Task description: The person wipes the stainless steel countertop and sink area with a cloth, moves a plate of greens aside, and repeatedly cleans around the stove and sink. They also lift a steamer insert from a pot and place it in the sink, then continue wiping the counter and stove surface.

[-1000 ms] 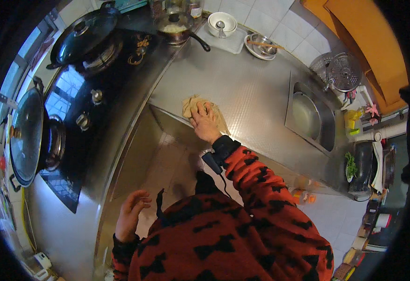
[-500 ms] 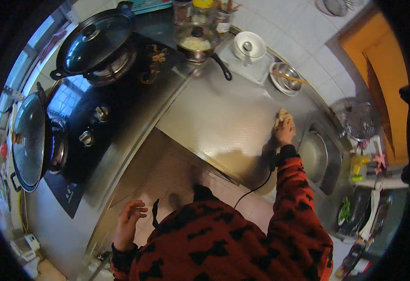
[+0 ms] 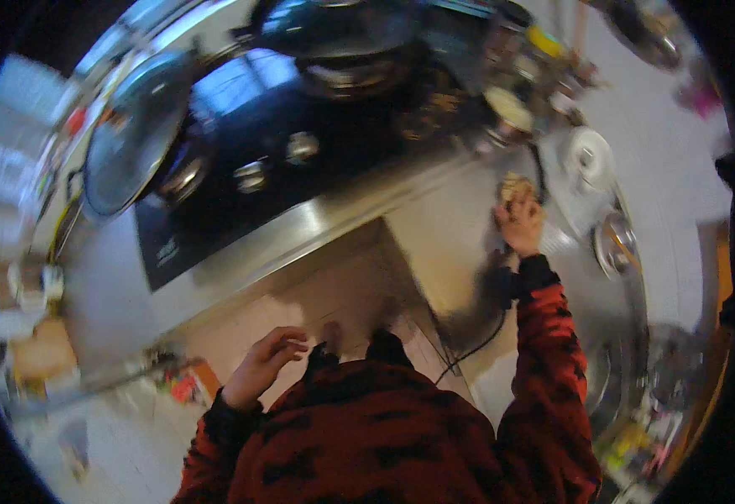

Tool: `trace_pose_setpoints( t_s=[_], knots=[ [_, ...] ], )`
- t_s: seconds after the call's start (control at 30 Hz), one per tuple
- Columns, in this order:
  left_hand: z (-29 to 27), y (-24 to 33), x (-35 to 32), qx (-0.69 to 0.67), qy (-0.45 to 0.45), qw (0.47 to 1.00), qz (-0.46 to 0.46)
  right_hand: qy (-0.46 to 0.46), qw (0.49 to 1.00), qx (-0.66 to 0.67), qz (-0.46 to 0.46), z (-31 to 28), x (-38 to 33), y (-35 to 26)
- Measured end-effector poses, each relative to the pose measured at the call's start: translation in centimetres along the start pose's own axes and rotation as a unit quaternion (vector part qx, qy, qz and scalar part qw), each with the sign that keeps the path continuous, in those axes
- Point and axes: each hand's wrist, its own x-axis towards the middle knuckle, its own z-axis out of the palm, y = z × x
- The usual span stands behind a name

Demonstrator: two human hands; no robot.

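My right hand (image 3: 520, 225) presses a crumpled beige cloth (image 3: 517, 186) against the steel counter (image 3: 443, 227), close to the pan with the glass lid (image 3: 508, 109). Its fingers are bent over the cloth. Over the floor on the left hangs my left hand (image 3: 268, 359), holding nothing, its fingers loosely bent and apart. It touches neither the counter nor the stove. Motion blurs much of the picture.
The black gas stove (image 3: 216, 168) carries a lidded wok (image 3: 136, 134) and another lidded black pan (image 3: 342, 29). White bowls (image 3: 588, 157) and a metal bowl (image 3: 615, 244) stand along the wall. A sink (image 3: 606, 378) lies at lower right. A dark cord (image 3: 481, 343) hangs over the counter edge.
My view has turned toward the stove. My right hand has wiped the cloth across the counter from beside the sink to near the lidded pan. The left hand stays free.
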Motion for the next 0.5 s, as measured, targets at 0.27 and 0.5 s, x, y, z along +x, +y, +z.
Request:
trace_pose_setpoints(
  t_s=[0.27,0.5],
  knots=[
    [-2.7,-2.4,-2.3,-0.003,-0.014,0.999,0.029,-0.33,0.925,0.155,0.107,-4.6,4.3,-11.3],
    [-6.6,-4.2,-5.2,-0.029,-0.044,0.998,0.04,-0.276,0.944,0.171,0.054,-11.3,-0.3,-17.4]
  ],
)
